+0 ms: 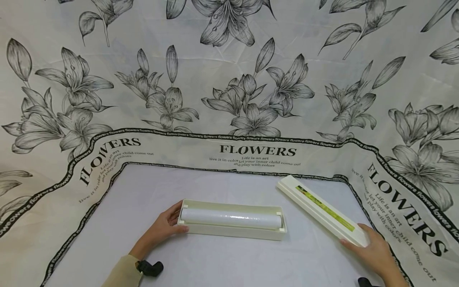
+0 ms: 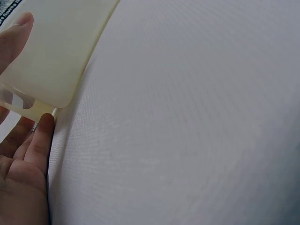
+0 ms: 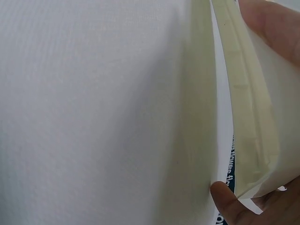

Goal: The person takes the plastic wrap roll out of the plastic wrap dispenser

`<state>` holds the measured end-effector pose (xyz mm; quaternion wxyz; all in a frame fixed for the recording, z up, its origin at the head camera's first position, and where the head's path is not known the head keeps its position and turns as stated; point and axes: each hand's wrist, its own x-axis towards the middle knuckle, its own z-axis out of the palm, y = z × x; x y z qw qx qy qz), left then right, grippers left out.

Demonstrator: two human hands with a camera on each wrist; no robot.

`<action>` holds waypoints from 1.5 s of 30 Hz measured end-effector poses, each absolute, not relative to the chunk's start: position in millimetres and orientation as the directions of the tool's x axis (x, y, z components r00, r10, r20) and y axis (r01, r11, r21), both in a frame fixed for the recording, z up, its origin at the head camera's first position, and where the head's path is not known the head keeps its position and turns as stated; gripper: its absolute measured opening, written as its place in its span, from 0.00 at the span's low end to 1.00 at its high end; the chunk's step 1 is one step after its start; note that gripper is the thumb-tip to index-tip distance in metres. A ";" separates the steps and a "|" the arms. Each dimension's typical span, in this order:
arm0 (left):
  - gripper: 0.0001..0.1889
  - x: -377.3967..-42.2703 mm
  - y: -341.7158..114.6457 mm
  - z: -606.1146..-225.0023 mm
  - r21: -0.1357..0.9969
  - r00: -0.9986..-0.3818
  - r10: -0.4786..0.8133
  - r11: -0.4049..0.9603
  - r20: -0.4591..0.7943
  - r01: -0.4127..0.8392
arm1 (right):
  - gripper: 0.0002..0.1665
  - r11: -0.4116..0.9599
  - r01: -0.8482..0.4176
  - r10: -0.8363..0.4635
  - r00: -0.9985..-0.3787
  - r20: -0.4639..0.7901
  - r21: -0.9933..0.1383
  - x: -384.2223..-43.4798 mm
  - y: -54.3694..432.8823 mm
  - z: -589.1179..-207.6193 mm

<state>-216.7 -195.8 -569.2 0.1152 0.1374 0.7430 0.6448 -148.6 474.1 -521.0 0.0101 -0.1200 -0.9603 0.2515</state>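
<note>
A long cream plastic-wrap dispenser box point(image 1: 236, 231) lies on the white cloth in the middle of the head view, its top uncovered. Inside it is a shiny white roll of plastic wrap point(image 1: 229, 217). My left hand point(image 1: 163, 227) holds the box's left end, thumb on the front wall and fingers round the end; the left wrist view shows the box wall point(image 2: 56, 51) close up. To the right, my right hand point(image 1: 374, 252) grips the near end of the cream lid point(image 1: 308, 209), which slants away to the upper left. A yellow-green label point(image 1: 326, 209) runs along its top.
White tablecloth point(image 1: 233, 263) spreads under both parts, bordered by a black-edged band with printed words point(image 1: 258, 150). Behind it rises a pale cloth with large grey lilies point(image 1: 254, 119). A black strap piece point(image 1: 150, 268) sits at the left cuff.
</note>
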 end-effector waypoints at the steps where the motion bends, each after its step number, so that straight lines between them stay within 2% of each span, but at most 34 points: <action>1: 0.54 -216.9 -195.4 -569.0 0.990 -0.937 0.349 0.131 0.002 0.052 | 0.65 0.843 0.224 0.232 -0.972 -0.045 -0.489 -148.8 473.9 -520.5; 11: 0.54 -217.6 -196.4 -570.0 0.990 -0.934 0.357 0.131 0.001 0.051 | 0.64 0.842 0.226 0.221 -0.973 -0.068 -0.490 -150.9 474.5 -519.0; 28: 0.54 -218.2 -197.3 -570.8 0.990 -0.930 0.367 0.117 0.024 0.072 | 0.64 0.862 0.206 0.223 -0.975 -0.020 -0.463 -155.4 480.5 -526.3; 45: 0.54 -216.7 -197.2 -569.3 0.990 -0.924 0.381 0.105 0.045 0.091 | 0.63 0.861 0.210 0.206 -0.977 -0.059 -0.463 -156.7 481.0 -520.0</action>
